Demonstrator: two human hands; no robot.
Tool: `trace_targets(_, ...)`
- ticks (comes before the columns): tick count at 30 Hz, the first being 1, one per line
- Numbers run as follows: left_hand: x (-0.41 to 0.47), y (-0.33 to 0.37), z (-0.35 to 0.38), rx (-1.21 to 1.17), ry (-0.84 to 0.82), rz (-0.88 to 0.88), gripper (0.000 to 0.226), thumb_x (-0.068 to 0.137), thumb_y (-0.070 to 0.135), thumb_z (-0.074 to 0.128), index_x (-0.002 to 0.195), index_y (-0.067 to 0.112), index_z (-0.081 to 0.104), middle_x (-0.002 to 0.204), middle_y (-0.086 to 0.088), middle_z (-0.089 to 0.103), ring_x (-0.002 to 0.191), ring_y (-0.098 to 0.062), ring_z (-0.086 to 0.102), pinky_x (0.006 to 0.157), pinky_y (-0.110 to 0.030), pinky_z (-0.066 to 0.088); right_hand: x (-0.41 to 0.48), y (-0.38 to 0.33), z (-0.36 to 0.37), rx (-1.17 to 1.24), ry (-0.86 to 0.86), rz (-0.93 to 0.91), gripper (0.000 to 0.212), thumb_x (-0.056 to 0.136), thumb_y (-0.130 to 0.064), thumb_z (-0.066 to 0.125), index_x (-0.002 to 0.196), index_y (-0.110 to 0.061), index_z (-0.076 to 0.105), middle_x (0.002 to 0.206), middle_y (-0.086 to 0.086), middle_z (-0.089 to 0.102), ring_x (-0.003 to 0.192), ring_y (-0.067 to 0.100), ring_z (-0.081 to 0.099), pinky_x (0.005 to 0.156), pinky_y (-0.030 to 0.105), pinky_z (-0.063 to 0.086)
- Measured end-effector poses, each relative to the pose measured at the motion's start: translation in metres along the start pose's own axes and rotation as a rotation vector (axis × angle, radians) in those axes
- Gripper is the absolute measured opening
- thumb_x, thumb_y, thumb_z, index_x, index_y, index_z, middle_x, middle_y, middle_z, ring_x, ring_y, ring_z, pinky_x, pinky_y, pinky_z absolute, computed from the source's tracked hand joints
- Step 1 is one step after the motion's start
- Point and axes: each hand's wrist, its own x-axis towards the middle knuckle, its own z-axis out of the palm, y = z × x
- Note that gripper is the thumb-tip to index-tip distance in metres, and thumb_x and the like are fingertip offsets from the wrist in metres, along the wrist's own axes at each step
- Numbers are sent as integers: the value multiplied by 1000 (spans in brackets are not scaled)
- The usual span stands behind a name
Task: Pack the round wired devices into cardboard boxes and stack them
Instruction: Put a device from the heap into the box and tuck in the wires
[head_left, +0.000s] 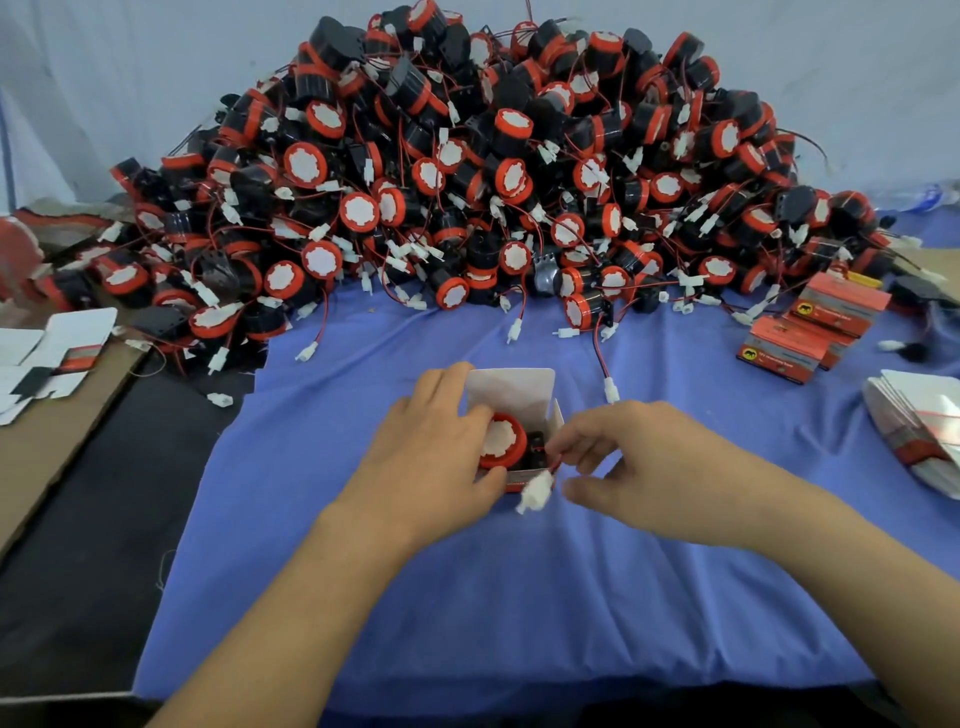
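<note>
Left hand (431, 441), centre frame: fingers curled round the left side of the open box (511, 389), thumb at its near edge, steadying it on the blue cloth (467, 597) over the table.

Device (501, 440) sits in the box, red rim and white face up. Lid flap stands open behind it.

Wire (543, 451) loops out on the right. Its white plug (535, 492) hangs over the near edge, outside the box.

Right hand (639, 467): thumb and forefinger pinch the wire just beside the box; the other fingers are loosely curled.

Handling, as a guess: the device is hard plastic, light and rigid, best held by the rim. The wire is thin and springy and likely to pop back out, so guide it close to the plug. The thin card box will crush if squeezed.

Surroundings: flat box blanks (52, 353) at far left. A big pile of devices (467, 182) fills the upper frame; stray plugs trail toward the box and could snag. Packed boxes (810, 327) are stacked at right, with a bundle of flat blanks (914, 426) below them.
</note>
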Motion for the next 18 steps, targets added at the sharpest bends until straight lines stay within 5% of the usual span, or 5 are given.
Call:
trace_targets(2, 0, 3, 4, 9, -14, -27, 46, 97, 61, 44, 125, 28, 60, 166, -6, 11, 146, -24, 20, 103, -39, 41, 2, 2, 4, -30, 96, -33, 11, 91, -39, 71, 100, -35, 76, 90, -14, 65, 87, 2, 62, 75, 17, 51)
trace_targets(6, -1, 14, 11, -53, 41, -79, 56, 102, 59, 20, 122, 35, 67, 166, -7, 17, 144, -23, 24, 99, -38, 41, 9, 1, 5, -94, 304, -139, 16, 98, -26, 66, 91, -16, 76, 90, 2, 60, 83, 17, 59, 78, 39, 51)
trace_targets(10, -4, 20, 26, -154, 70, -147, 34, 109, 48, 36, 123, 39, 65, 162, -1, 23, 138, -21, 31, 87, -35, 45, 14, -6, 4, -109, 367, -214, 14, 98, -19, 58, 100, -11, 69, 85, 5, 62, 79, 26, 59, 73, 44, 50)
trace_targets(18, -10, 32, 43, -143, 104, -194, 36, 108, 44, 39, 140, 39, 55, 160, -4, 24, 139, -26, 31, 87, -41, 47, 41, -13, 5, -275, 301, -179, 18, 99, -14, 57, 109, -13, 72, 102, 5, 62, 93, 30, 60, 81, 44, 48)
